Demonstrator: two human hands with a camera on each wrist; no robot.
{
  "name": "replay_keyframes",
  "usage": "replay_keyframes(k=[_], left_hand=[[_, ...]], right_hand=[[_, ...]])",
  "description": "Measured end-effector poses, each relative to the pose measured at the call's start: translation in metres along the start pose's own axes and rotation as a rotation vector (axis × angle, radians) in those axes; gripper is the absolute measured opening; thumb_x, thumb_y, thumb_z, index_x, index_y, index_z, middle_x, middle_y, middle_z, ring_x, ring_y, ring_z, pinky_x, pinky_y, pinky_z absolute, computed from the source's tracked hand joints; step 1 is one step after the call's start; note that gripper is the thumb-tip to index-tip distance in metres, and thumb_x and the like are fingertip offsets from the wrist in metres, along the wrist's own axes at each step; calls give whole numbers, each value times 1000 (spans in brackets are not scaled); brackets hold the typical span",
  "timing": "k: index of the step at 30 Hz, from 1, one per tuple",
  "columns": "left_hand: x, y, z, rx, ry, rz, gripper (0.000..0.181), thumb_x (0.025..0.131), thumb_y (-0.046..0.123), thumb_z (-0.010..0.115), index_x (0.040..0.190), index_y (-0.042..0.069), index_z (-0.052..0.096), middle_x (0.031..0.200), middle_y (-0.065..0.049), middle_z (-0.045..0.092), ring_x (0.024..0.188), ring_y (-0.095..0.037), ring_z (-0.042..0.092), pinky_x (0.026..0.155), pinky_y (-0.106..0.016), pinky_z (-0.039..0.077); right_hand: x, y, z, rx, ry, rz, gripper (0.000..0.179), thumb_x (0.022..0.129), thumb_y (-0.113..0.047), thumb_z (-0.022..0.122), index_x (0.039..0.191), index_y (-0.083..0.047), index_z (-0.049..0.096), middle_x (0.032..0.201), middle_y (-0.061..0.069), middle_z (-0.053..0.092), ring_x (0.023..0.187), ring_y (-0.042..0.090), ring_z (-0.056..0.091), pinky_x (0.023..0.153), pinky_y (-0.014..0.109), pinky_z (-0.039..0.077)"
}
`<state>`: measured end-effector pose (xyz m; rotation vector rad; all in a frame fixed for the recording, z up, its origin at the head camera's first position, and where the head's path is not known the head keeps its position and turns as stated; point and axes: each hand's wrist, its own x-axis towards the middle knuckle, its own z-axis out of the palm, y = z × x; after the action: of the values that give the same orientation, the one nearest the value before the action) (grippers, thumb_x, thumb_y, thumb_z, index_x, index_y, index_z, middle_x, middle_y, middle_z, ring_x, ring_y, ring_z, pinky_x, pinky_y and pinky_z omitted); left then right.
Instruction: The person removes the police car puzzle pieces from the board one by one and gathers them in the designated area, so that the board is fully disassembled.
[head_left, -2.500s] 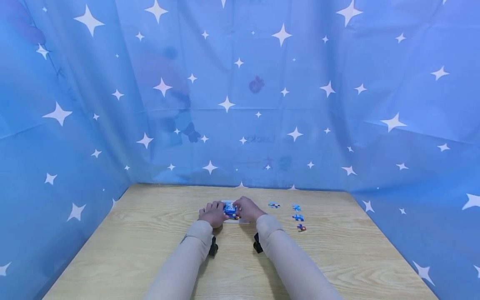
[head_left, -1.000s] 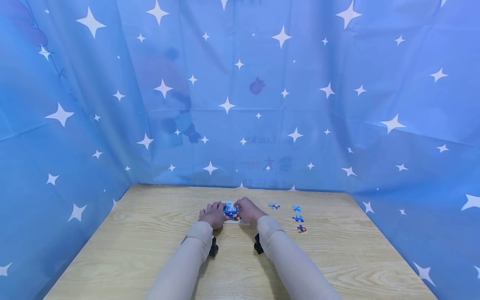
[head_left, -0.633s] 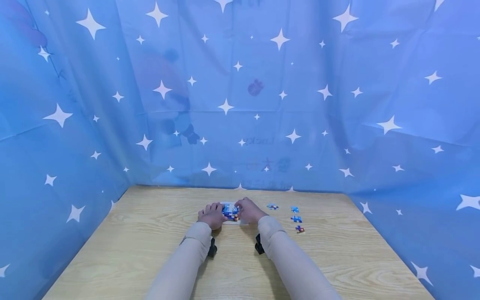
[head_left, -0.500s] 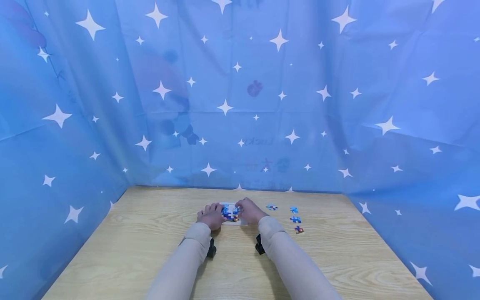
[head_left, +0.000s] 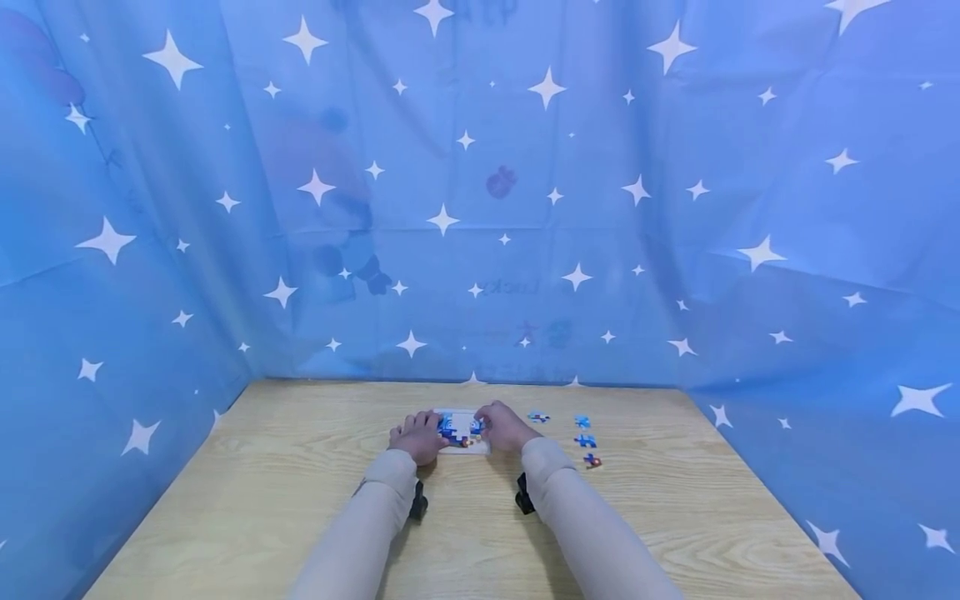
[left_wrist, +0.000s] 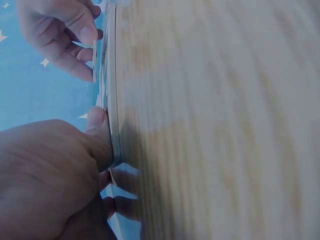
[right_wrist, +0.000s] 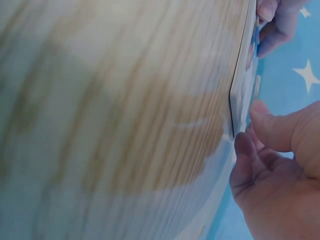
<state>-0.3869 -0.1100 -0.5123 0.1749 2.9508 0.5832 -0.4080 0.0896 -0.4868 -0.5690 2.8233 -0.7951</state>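
Observation:
On the table lies a small jigsaw puzzle board (head_left: 467, 452) with a white rim, a blue cartoon picture and a pale gap in its middle. My left hand (head_left: 417, 437) grips the board's left side; in the left wrist view its thumb (left_wrist: 100, 132) lies along the near edge and the fingers are by the corner. Over the board's right part, my right hand (head_left: 505, 426) pinches a blue jigsaw piece (head_left: 476, 427) between thumb and fingers. That piece shows edge-on in the left wrist view, raised off the board. The right hand covers the board's far right corner.
Several loose jigsaw pieces lie right of the board: one near the right hand (head_left: 538, 416), the others in a column (head_left: 585, 441) farther right. The wooden table (head_left: 300, 483) ends at a blue star-patterned curtain (head_left: 480, 292) behind and on both sides.
The blue piece has come out of the picture's middle in my right hand, baring a pale gap. My left hand stays on the board. The head view has shifted slightly.

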Motion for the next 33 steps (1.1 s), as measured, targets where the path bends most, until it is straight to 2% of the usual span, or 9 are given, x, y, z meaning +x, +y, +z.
replay_keyframes(k=[6, 15, 19, 27, 33], left_hand=[[-1, -1, -1, -2, -5, 0, 60, 105, 39, 53, 157, 14, 36, 161, -14, 31, 146, -38, 25, 114, -63, 20], [5, -6, 2, -9, 21, -3, 64, 106, 39, 52, 159, 10, 32, 162, -15, 29, 146, -39, 25, 115, -64, 18], [7, -8, 4, -21, 16, 3, 62, 105, 40, 53, 158, 14, 34, 162, -14, 30, 146, -39, 24, 115, -65, 16], [8, -9, 8, -20, 25, 11, 61, 105, 40, 53, 158, 15, 35, 162, -13, 30, 146, -39, 24, 114, -66, 18], [9, -7, 9, -24, 13, 8, 62, 105, 40, 53, 158, 15, 35, 162, -13, 29, 146, -39, 24, 114, -66, 17]], right_hand=[[-4, 5, -6, -9, -17, -22, 32, 100, 3, 58, 132, 0, 63, 115, 12, 56, 109, 27, 58, 96, 46, 49], [-9, 15, -18, -3, -24, -38, 34, 99, 5, 58, 133, 2, 61, 122, 16, 57, 115, 32, 57, 98, 47, 48], [-12, 21, -20, -4, -18, -24, 34, 98, 6, 58, 132, 2, 62, 123, 16, 57, 116, 33, 57, 98, 48, 48], [-20, 32, -28, 2, -5, -3, 38, 96, 6, 60, 134, 2, 61, 124, 16, 58, 117, 34, 57, 98, 49, 48], [-26, 42, -33, -33, 15, 19, 39, 94, 8, 61, 132, 3, 62, 121, 15, 59, 116, 33, 57, 100, 48, 47]])
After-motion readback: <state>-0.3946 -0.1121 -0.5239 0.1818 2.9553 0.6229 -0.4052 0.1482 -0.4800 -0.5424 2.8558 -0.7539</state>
